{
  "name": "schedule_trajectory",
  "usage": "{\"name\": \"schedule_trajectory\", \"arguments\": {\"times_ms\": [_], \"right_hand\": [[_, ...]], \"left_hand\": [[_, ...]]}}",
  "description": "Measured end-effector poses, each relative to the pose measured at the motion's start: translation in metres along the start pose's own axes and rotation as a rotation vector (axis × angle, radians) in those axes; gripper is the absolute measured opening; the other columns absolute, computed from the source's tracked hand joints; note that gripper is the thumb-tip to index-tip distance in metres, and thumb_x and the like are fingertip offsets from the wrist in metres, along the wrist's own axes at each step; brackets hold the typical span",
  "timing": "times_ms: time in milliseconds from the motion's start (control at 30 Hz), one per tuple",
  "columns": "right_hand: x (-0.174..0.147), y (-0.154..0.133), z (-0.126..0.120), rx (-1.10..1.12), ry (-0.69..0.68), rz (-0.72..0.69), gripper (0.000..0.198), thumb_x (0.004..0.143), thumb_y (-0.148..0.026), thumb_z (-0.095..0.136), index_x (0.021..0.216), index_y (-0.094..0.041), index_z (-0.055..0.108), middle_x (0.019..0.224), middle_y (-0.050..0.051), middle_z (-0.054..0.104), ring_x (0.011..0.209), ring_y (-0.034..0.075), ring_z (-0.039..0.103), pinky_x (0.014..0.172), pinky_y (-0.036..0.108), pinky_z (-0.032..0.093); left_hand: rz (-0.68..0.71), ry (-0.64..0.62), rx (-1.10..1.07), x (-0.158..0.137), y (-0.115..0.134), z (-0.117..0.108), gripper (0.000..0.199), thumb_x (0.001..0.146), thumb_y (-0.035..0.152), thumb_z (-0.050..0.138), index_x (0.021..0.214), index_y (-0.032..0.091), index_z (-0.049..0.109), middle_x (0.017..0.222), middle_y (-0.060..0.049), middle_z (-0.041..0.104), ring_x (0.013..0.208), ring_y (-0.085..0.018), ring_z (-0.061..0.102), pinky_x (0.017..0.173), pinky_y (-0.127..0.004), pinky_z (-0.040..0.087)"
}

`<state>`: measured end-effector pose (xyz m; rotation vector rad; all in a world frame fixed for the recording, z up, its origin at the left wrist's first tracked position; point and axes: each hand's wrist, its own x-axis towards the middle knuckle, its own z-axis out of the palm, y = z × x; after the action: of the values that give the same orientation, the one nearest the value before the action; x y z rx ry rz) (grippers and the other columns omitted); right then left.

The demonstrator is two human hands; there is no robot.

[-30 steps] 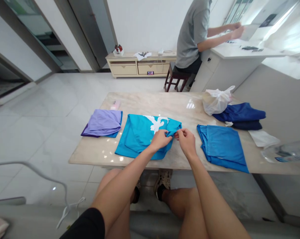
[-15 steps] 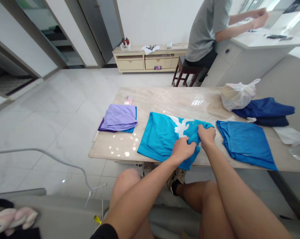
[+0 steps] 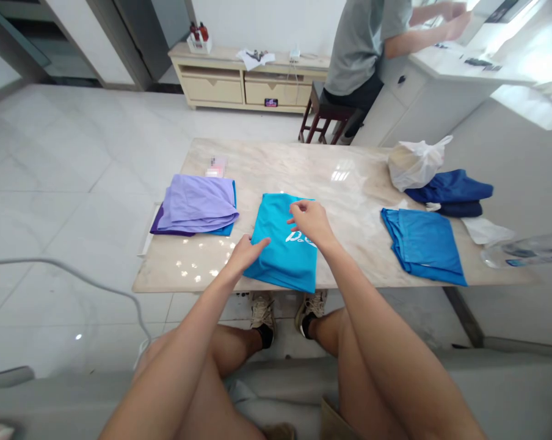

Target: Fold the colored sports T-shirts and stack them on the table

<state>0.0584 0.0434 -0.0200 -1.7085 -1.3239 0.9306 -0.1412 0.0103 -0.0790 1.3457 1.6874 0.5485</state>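
A turquoise T-shirt (image 3: 280, 263) with white lettering lies folded into a compact rectangle near the front edge of the marble-topped table (image 3: 340, 269). At its left edge is my left hand (image 3: 246, 253), open, thumb stretched out over the cloth. My right hand (image 3: 311, 221) hovers over the upper right part of the shirt, fingers loosely bent and apart, gripping no cloth. It covers part of the lettering. To the left sits a stack of folded clothes with a lavender garment (image 3: 198, 201) on top. On the right lies a folded blue garment (image 3: 425, 244).
A tied white plastic bag (image 3: 416, 165), dark blue clothes (image 3: 454, 192) and a clear plastic bottle (image 3: 523, 250) occupy the table's right end. A pink box (image 3: 215, 167) lies behind the lavender stack. Beyond the table, a person (image 3: 358, 55) sits on a stool at a white counter (image 3: 463, 73).
The turquoise shirt has been folded over into a smaller rectangle, its white figure now out of sight and lettering showing. Both hands have let go of the fabric and moved left. The view has shifted.
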Motion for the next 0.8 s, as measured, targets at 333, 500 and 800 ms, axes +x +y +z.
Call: {"name": "schedule_trajectory", "arguments": {"times_ms": [333, 500, 800], "right_hand": [[0.009, 0.055, -0.056, -0.549, 0.089, 0.007, 0.016, 0.088, -0.019, 0.064, 0.085, -0.017, 0.08, 0.085, 0.014, 0.08, 0.093, 0.031, 0.078, 0.087, 0.035, 0.054], [0.001, 0.081, -0.057, -0.43, -0.165, 0.232, 0.015, 0.08, -0.028, 0.079, 0.068, -0.02, 0.074, 0.06, 0.006, 0.071, 0.069, 0.024, 0.073, 0.069, 0.03, 0.053], [-0.012, 0.099, -0.052, -0.256, -0.29, 0.348, 0.036, 0.057, -0.034, 0.093, 0.049, -0.021, 0.061, 0.041, -0.002, 0.056, 0.04, 0.012, 0.051, 0.043, 0.021, 0.037]], "left_hand": [[0.072, -0.103, 0.51, 0.012, -0.016, -0.024, 0.048, 0.085, 0.032, 0.079, 0.128, 0.018, 0.063, 0.131, -0.019, 0.076, 0.121, -0.037, 0.072, 0.094, -0.037, 0.053], [0.113, 0.036, 0.492, 0.02, -0.01, -0.016, 0.033, 0.099, 0.051, 0.066, 0.105, 0.018, 0.064, 0.12, -0.02, 0.076, 0.12, -0.036, 0.071, 0.094, -0.037, 0.052], [0.027, -0.095, 0.245, 0.009, -0.011, -0.007, 0.035, 0.074, 0.044, 0.086, 0.095, 0.022, 0.067, 0.102, -0.011, 0.082, 0.11, -0.035, 0.075, 0.085, -0.033, 0.056]]}}
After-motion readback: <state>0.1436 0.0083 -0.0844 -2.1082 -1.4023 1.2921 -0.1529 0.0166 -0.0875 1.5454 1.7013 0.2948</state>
